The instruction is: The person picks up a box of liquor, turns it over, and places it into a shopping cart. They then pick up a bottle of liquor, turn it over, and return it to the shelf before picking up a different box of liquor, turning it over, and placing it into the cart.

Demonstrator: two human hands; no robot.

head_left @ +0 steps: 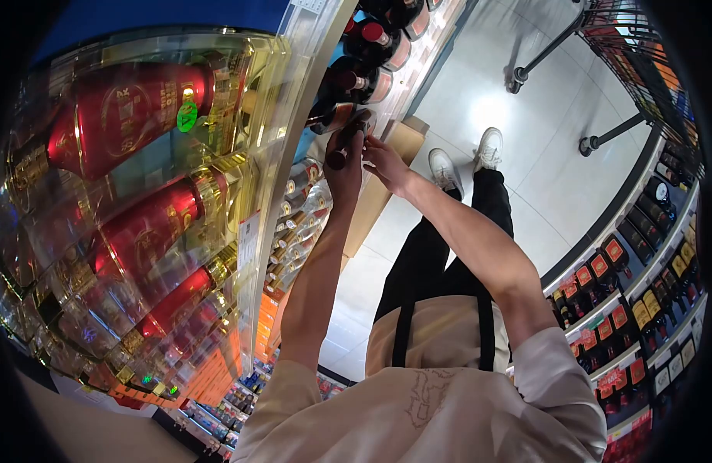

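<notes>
So, dark bottle (346,141) clasped within left fingers (357,145).

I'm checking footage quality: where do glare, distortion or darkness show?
In the head view, glare whitens the floor beyond the shoes; same view, the shelves at right look curved; same view, the dark bottle in the left hand shows little detail.

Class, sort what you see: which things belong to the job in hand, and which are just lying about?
In the job:
- left hand, gripping a dark bottle
- right hand, close beside it
- shelved dark bottles just beyond, probably

Just about:
- boxed red bottles
- wire trolley
- bottles on the right-hand shelves
</notes>
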